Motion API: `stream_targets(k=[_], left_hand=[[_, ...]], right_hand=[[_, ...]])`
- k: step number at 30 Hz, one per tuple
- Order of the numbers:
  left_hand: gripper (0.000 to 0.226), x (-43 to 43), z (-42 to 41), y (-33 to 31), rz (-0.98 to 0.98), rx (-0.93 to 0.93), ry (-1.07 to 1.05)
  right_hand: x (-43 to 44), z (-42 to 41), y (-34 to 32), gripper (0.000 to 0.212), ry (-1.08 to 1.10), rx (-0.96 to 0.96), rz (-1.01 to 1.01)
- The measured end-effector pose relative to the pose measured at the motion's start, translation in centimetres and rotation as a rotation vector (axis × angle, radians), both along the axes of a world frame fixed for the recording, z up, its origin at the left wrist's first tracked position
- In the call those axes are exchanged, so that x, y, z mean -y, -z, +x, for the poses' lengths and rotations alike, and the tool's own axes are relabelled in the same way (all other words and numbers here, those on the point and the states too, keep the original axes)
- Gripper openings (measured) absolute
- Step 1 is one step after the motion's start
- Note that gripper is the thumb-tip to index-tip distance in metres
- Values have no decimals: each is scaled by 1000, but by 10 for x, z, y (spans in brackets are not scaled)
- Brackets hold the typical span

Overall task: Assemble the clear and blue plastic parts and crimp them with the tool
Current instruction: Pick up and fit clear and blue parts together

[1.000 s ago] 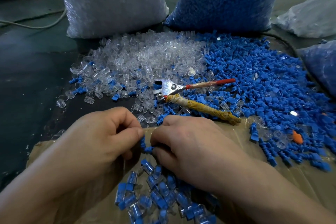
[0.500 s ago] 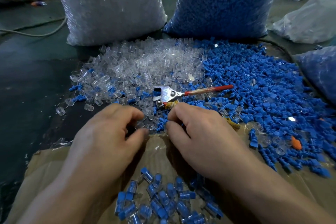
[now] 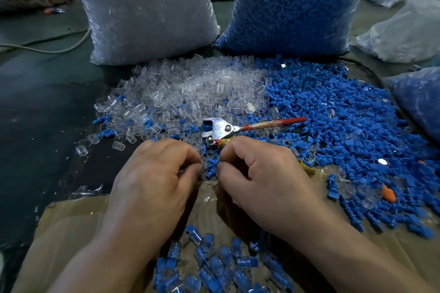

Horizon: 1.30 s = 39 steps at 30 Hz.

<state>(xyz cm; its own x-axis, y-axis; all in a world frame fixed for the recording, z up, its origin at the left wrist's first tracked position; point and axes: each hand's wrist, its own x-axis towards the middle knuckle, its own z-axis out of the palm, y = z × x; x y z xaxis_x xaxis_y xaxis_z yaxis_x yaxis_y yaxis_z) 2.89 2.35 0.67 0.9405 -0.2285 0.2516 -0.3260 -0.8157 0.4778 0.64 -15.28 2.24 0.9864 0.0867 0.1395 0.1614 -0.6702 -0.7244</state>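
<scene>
We show the right hand (image 3: 266,173), its grip pinched on 1 blue part (image 3: 211,169); the left hand (image 3: 157,173) curls, contents indiscernible. The tool (image 3: 221,129) lies just beyond, handy for crimping.

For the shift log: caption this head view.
Right hand pinches a blue part beside the left hand; crimping tool lies unused beyond.

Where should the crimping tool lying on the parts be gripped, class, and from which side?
By its handles, from the right and above: the crimping tool lies flat, metal head pointing left, with the red handle free on the blue parts; the wrapped handle runs under the right hand.
</scene>
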Motion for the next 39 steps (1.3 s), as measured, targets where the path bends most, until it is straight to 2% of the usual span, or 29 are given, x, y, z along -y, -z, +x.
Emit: stream_targets(k=[4,10,12,15,18,22,27,30,32,35,39], left_hand=[[31,-1,1,4,107,-35,59],[19,0,3,9,50,29,9],[21,-1,3,8,-43,75,-37],[28,0,-1,5,-295,75,-77],[34,2,-3,4,-537,-63,-73],[33,5,-5,2,-655,-239,-21],[19,1,-3,4,-648,-141,-119],[13,1,-3,-1,-422,-7,-157],[12,3,-5,-6,-360,21,-176],[13,5,-9,-8,-412,-42,-163],[16,6,-11,1,-479,-136,-150]], right_hand=[[0,1,1,14,-9,14,-1],[1,2,3,13,-15,17,-34],[1,1,2,14,-13,24,-40],[1,1,1,12,-6,53,-5],[1,0,0,11,-18,64,32],[1,0,0,12,-40,85,35],[1,-1,-2,16,-54,135,33],[1,-2,-2,18,-67,133,32],[1,-2,-2,19,-79,124,14],[0,-3,-3,20,-87,127,-6],[0,-4,-6,11,-112,126,-54]])
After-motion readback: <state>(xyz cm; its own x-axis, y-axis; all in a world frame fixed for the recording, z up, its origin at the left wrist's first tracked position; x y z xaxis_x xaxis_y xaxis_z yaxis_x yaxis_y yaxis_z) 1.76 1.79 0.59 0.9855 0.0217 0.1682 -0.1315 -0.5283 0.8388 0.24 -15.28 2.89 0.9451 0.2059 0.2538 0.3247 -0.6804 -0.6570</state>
